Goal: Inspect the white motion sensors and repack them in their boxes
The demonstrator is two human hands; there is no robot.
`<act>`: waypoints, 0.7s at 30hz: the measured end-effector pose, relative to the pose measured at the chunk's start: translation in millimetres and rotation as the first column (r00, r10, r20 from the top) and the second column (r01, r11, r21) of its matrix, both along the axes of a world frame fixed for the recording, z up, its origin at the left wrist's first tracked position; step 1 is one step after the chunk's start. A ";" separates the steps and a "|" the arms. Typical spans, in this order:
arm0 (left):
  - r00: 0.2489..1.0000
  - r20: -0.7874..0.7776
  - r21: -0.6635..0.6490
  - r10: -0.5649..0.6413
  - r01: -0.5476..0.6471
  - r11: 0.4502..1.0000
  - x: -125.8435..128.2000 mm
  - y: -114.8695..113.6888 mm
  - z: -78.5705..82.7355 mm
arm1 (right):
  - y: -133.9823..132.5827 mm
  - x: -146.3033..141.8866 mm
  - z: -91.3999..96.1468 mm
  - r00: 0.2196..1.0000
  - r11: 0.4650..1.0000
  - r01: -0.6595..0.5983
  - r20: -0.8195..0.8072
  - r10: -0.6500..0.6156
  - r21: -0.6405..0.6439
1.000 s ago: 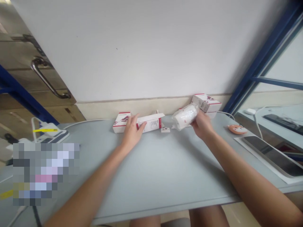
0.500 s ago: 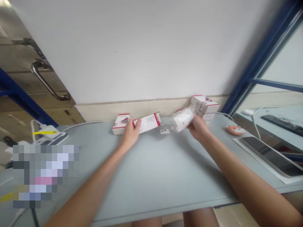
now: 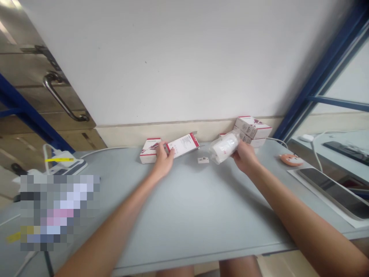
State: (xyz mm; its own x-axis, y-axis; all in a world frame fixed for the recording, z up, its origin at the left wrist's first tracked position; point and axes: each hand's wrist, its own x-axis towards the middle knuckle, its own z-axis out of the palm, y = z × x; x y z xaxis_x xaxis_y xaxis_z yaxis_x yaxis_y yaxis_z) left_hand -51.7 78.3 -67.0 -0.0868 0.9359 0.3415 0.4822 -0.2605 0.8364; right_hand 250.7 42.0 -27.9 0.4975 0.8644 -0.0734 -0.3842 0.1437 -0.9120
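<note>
My left hand [image 3: 163,161] grips one end of an open white carton with red edging [image 3: 183,145], which tilts up to the right. Beside that hand, a closed white-and-red box [image 3: 149,151] lies on the grey table [image 3: 184,207]. My right hand [image 3: 243,157] holds a white cylinder wrapped in clear plastic [image 3: 224,147]. Behind it stands a pile of similar boxes [image 3: 252,127], partly hidden by the cylinder. A small white plastic piece [image 3: 203,160] lies on the table between my hands.
An orange fox-faced object [image 3: 291,159] and a dark tablet on a white sheet [image 3: 331,192] lie at the right. A white cable runs along the wall side. A white device [image 3: 67,164] and a pixelated patch sit at the left. A door handle [image 3: 65,96] is at upper left.
The white carton has swung in my left hand, its far end now angled up to the right. The wrapped cylinder has turned slightly in my right hand. The view has shifted a little.
</note>
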 end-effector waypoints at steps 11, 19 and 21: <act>0.864 -0.484 0.086 -0.140 0.206 0.975 -3.8 -8.9 -7.1 | -2.1 -0.3 1.0 0.999 1.000 0.005 0.042 -0.004 -0.008; 0.792 -0.600 0.059 -0.113 0.184 0.981 -5.3 -12.1 -2.7 | -3.8 -3.1 4.4 0.998 1.000 0.011 0.055 -0.011 -0.003; 0.787 -0.614 0.109 -0.054 0.153 0.982 -2.0 -16.2 3.0 | -5.9 -8.1 3.7 0.998 1.000 -0.014 0.064 0.014 -0.008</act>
State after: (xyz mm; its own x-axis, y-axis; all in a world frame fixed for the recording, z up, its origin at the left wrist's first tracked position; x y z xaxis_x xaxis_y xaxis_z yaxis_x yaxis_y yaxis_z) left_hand -53.7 62.1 -64.1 0.2786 0.8625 0.4225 0.8394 -0.4324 0.3293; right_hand 242.6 36.0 -24.2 0.4893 0.8708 -0.0484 -0.3273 0.1320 -0.9357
